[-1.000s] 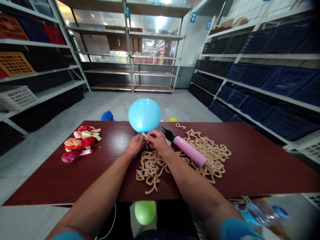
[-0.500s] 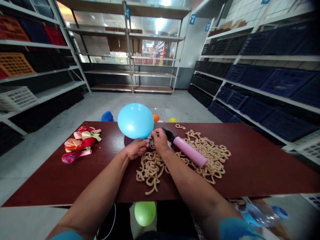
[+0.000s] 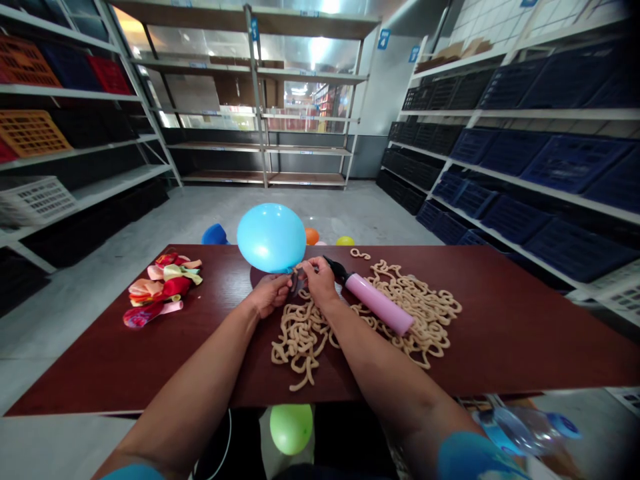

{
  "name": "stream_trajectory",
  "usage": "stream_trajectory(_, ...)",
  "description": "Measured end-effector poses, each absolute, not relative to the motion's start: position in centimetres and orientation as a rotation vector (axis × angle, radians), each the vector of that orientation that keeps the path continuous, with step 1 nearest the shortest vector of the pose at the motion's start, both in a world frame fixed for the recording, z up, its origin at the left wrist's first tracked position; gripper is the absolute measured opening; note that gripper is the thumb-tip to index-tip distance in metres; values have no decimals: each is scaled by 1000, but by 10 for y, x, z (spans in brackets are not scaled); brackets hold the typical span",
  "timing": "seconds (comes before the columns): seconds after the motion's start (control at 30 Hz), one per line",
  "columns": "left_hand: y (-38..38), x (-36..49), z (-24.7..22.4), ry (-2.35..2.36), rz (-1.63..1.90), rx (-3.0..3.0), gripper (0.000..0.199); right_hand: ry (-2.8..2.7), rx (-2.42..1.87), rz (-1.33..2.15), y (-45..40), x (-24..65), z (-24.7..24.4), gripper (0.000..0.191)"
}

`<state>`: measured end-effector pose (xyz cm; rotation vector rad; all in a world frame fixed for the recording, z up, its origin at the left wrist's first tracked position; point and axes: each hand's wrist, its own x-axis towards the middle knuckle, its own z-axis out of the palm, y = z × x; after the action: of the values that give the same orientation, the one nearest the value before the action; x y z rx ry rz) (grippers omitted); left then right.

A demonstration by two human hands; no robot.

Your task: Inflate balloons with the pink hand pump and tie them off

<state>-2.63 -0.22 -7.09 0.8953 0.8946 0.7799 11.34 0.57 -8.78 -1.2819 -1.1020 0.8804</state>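
Note:
An inflated light-blue balloon (image 3: 271, 237) rises above the far edge of the table, its neck pointing down toward my fingers. My left hand (image 3: 271, 294) is closed, thumb and fingers pinching just below the neck. Close beside it, my right hand (image 3: 321, 280) is closed in a pinch too. The small thing between its fingertips is too blurred to name. Under and around my right wrist lie beige, curled, rope-like pieces (image 3: 300, 333). A pink hand pump (image 3: 380, 303) with a black nozzle rests on them, right of my right hand.
Flat, uninflated balloons (image 3: 163, 287) lie on the left of the dark red table (image 3: 225, 373). A green balloon (image 3: 291, 429) is below the near edge; others are on the floor beyond. Shelves with crates (image 3: 540, 160) stand around. A plastic bottle (image 3: 530, 427) is low at right.
My left hand has moved slightly down and left, widening the gap between my hands. The blue balloon has risen a little, showing more of its neck. My right hand stays nearly in place.

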Motion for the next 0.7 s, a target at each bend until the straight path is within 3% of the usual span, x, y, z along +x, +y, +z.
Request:
stream_trajectory(0.13, 4, -28, -74, 989, 905, 867, 24, -1145, -1350, 921, 5, 112, -92, 22)
stream_trajectory(0.43, 26, -20, -82, 1135, 1061, 790, 26, -1422, -1471, 619, 17, 114, -116, 15)
stream_trajectory(0.6, 46, -6, -70, 1171, 1167, 684, 17, -1480, -1293, 538, 15, 116, -111, 47)
stream_trajectory(0.7, 55, -6, -67, 1175, 1308, 740, 29, -1500, -1183, 641, 14, 116, -109, 62)
